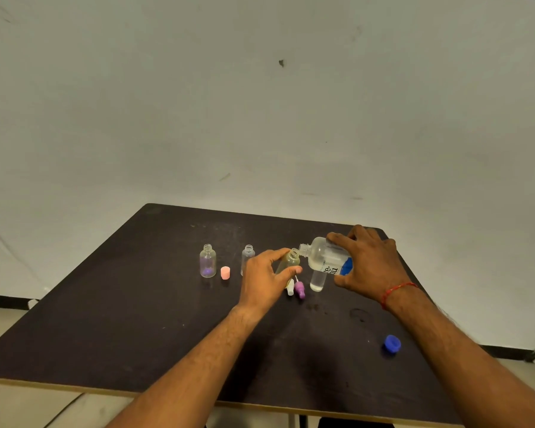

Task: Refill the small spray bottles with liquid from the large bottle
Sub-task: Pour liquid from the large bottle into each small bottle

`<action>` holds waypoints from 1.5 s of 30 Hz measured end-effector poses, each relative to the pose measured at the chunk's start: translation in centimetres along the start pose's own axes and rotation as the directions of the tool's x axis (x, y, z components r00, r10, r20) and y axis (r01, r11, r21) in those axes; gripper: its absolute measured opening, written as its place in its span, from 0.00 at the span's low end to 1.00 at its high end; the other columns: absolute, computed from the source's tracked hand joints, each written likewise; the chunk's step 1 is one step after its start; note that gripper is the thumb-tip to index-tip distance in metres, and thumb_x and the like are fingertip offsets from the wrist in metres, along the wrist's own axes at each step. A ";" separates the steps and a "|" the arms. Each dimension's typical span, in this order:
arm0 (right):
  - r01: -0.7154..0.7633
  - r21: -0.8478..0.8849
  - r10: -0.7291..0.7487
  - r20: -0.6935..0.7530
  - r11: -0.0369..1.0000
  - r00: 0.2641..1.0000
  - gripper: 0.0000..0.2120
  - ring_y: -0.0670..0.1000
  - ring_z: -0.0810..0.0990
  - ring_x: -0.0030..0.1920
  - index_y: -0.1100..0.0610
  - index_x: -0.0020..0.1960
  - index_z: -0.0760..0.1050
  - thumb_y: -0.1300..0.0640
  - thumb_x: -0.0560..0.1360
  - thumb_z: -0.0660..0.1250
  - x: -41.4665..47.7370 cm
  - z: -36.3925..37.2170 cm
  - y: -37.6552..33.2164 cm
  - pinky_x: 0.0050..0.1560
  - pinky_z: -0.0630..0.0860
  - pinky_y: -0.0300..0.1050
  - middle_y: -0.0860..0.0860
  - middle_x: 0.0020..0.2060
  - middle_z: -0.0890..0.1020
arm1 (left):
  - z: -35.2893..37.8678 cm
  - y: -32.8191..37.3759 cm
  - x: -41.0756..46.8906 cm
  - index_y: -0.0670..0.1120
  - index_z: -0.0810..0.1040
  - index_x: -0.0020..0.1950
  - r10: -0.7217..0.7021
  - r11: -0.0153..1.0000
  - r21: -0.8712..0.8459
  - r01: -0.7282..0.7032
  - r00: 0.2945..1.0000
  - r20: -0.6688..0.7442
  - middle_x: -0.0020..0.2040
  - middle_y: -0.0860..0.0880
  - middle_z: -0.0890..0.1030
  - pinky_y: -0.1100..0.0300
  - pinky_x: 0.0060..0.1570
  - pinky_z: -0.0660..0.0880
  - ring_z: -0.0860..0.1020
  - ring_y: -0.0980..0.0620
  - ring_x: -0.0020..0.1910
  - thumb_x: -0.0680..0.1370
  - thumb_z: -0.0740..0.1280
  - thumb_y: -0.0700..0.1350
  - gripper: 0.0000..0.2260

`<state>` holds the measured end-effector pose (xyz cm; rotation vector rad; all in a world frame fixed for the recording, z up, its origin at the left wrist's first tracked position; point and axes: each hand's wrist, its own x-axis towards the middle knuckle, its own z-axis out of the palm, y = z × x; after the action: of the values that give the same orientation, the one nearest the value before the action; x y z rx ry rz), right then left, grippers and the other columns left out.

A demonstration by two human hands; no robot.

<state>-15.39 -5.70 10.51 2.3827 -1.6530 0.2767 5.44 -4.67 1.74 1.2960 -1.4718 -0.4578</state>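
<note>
Logging what I am seeing on the dark table (136, 304): the right hand (368, 261) is gripping the large bottle (325, 256) round its body, fingers curled over the top and thumb beneath, and is holding it tipped almost onto its side near the far right corner. Its open neck is pointing left and meeting the mouth of the held small bottle (289, 261). The left hand (263, 279) is pinching that bottle between thumb and forefinger, tilting it slightly. Two more uncapped bottles are standing upright toward the far edge, left of the hands: the purple-tinted bottle (207, 261) and the clear bottle (247, 256), with a pink cap (225, 272) sitting between them. A white spray head (290, 287) and a purple spray head (300, 289) are lying just beside each other under the held bottle. A clear cylinder (317, 281) is standing beneath the large bottle; I cannot tell what it is. A blue cap (392, 343) is lying near the right edge, well apart. A red thread (397, 291) is circling the right wrist.
</note>
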 end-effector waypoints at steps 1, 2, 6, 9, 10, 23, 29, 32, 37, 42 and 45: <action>0.001 -0.001 -0.001 0.000 1.000 1.000 0.39 0.50 0.68 0.60 0.41 0.74 0.60 0.39 0.67 0.72 0.0 0.0 0.0 0.59 0.70 0.52 0.48 0.58 0.70 | 0.0 0.0 0.0 0.49 0.83 0.62 -0.001 1.000 -0.002 0.001 1.000 -0.001 0.57 0.53 0.84 0.76 0.46 0.72 0.76 0.69 0.48 0.73 0.78 0.49 0.19; 0.002 -0.004 -0.002 -0.001 1.000 1.000 0.39 0.50 0.68 0.60 0.41 0.74 0.60 0.39 0.67 0.72 0.0 -0.1 0.0 0.59 0.70 0.52 0.48 0.58 0.70 | 0.0 0.0 0.0 0.49 0.83 0.62 -0.002 1.000 -0.003 0.002 1.000 -0.002 0.57 0.53 0.84 0.75 0.46 0.72 0.76 0.70 0.48 0.73 0.78 0.49 0.19; 0.008 -0.016 -0.008 -0.002 1.000 1.000 0.40 0.50 0.68 0.59 0.41 0.74 0.60 0.39 0.67 0.72 0.0 -0.2 -0.1 0.59 0.70 0.52 0.48 0.58 0.69 | 0.0 -0.1 -0.1 0.50 0.82 0.63 -0.005 1.000 0.000 0.005 1.000 -0.001 0.58 0.54 0.83 0.76 0.46 0.72 0.76 0.70 0.48 0.73 0.77 0.49 0.19; 0.008 -0.011 -0.008 0.001 1.000 1.000 0.39 0.50 0.68 0.60 0.41 0.74 0.60 0.39 0.67 0.72 0.0 -0.3 -0.1 0.60 0.70 0.53 0.48 0.58 0.69 | 0.1 -0.3 -0.1 0.49 0.81 0.64 -0.009 1.000 0.016 0.009 1.000 0.000 0.60 0.53 0.83 0.78 0.49 0.71 0.77 0.65 0.53 0.72 0.77 0.50 0.21; 0.009 -0.009 -0.009 0.000 1.000 1.000 0.39 0.50 0.68 0.60 0.41 0.74 0.60 0.39 0.67 0.72 -0.1 -0.3 -0.1 0.60 0.70 0.53 0.48 0.58 0.69 | 0.1 -0.3 -0.1 0.49 0.81 0.65 -0.010 1.000 0.016 0.010 1.000 0.000 0.60 0.52 0.83 0.78 0.49 0.71 0.76 0.64 0.54 0.72 0.77 0.50 0.21; 0.020 -0.022 -0.020 0.010 1.000 1.000 0.39 0.50 0.67 0.60 0.41 0.74 0.61 0.39 0.67 0.72 0.1 -0.5 0.1 0.59 0.70 0.53 0.48 0.58 0.69 | 0.2 -0.4 0.0 0.49 0.81 0.65 -0.021 1.000 0.010 0.021 1.000 0.001 0.60 0.52 0.83 0.74 0.49 0.72 0.77 0.63 0.55 0.72 0.77 0.50 0.22; 0.023 -0.032 -0.022 0.023 0.999 0.999 0.39 0.50 0.67 0.60 0.41 0.74 0.60 0.39 0.67 0.72 0.2 -0.7 0.1 0.60 0.70 0.53 0.48 0.58 0.69 | 0.2 -0.3 0.0 0.49 0.81 0.64 -0.012 1.000 0.013 0.012 1.000 0.001 0.59 0.52 0.83 0.76 0.48 0.71 0.77 0.63 0.54 0.72 0.77 0.50 0.21; 0.027 -0.033 -0.026 0.024 0.999 0.999 0.39 0.50 0.68 0.60 0.40 0.74 0.60 0.38 0.67 0.72 0.2 -0.7 0.1 0.60 0.70 0.53 0.48 0.58 0.69 | 0.2 -0.4 0.0 0.49 0.81 0.65 -0.018 1.000 0.010 0.018 1.000 0.002 0.60 0.52 0.83 0.76 0.48 0.70 0.76 0.64 0.55 0.72 0.77 0.50 0.21; 0.031 -0.041 -0.030 0.029 0.999 0.999 0.39 0.50 0.67 0.60 0.40 0.74 0.60 0.38 0.67 0.72 0.2 -0.9 0.1 0.59 0.70 0.53 0.48 0.58 0.69 | 0.2 -0.3 -0.1 0.49 0.81 0.64 -0.017 1.000 -0.003 0.017 1.000 0.001 0.59 0.52 0.83 0.74 0.49 0.72 0.77 0.62 0.54 0.72 0.77 0.50 0.21; 0.035 -0.040 -0.034 0.022 0.999 0.999 0.39 0.49 0.67 0.59 0.40 0.73 0.61 0.38 0.66 0.72 0.1 -0.9 0.1 0.59 0.70 0.53 0.48 0.56 0.69 | 0.2 -0.2 -0.2 0.50 0.82 0.63 -0.022 1.000 -0.017 0.021 1.000 -0.009 0.57 0.54 0.84 0.73 0.48 0.73 0.79 0.60 0.54 0.72 0.78 0.50 0.20; 0.034 -0.047 -0.033 0.024 0.998 0.999 0.39 0.49 0.67 0.59 0.40 0.73 0.60 0.38 0.66 0.71 0.2 -0.9 0.1 0.59 0.70 0.54 0.48 0.57 0.69 | 0.2 -0.1 -0.2 0.50 0.82 0.63 -0.025 1.000 -0.015 0.024 1.000 -0.010 0.57 0.54 0.84 0.73 0.47 0.72 0.79 0.59 0.52 0.72 0.78 0.50 0.20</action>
<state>-15.40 -5.63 11.44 2.3858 -1.6092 0.2023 5.29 -4.60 1.50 1.3041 -1.4427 -0.4767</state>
